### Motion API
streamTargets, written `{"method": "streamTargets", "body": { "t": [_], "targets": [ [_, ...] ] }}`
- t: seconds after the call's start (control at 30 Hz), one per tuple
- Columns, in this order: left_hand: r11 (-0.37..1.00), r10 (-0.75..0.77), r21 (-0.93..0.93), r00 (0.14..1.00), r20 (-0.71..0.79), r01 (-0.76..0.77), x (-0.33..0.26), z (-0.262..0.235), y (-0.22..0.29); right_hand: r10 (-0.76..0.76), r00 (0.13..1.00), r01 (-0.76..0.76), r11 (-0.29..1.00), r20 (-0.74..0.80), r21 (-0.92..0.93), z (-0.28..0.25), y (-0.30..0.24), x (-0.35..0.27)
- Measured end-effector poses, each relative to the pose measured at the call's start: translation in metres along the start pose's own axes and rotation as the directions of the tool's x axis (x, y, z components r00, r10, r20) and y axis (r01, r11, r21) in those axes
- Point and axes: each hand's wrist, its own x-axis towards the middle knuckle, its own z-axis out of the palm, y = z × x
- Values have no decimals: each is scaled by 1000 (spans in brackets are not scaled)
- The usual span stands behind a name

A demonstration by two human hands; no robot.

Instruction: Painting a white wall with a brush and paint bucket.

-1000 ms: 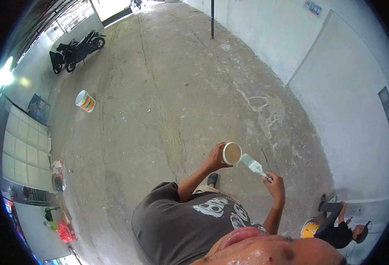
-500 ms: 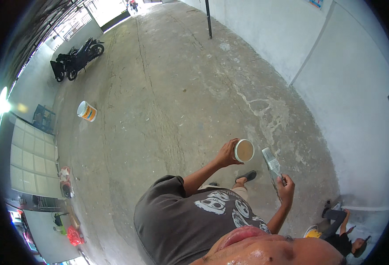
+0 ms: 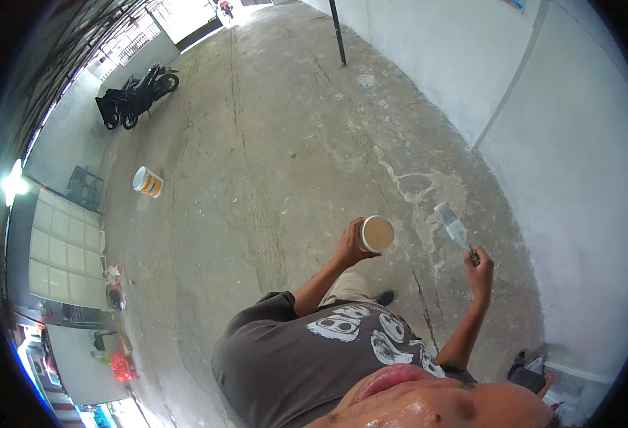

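The person is standing on the concrete floor near the middle of the frame, holding painting gear. The left hand is gripping a small round tub of pale tan paint, its grip wrapped closed around the tub's side, forearm raised and bent at the elbow. The right hand, right of centre, is pinching the handle of a paintbrush in a closed grip, bristles pointing up and left, apart from the tub. This looks like the loading step: dipping would call for swinging the bristles left into the tub's open top. A white wall is filling the right side; a paint bucket is sitting at upper left.
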Motion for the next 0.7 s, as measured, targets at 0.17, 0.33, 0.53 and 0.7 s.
{"method": "streamTargets", "body": {
  "t": [0.17, 0.33, 0.53, 0.7],
  "targets": [
    [999, 32, -29, 999, 7, -31, 73, 32, 33, 12, 998, -8, 997, -56, 77, -34, 24, 65],
    [998, 37, -55, 999, 12, -37, 148, 84, 37, 34, 999, -32, 998, -38, 59, -51, 72, 120],
    [994, 94, -61, 993, 67, -90, 276, 140, 31, 144, 987, -145, 989, -68, -8, -73, 114, 205],
    [976, 207, -91, 971, 120, -197, 393, 180, 40, 242, 957, -254, 966, -158, -55, -97, 136, 268]
  ]
}}
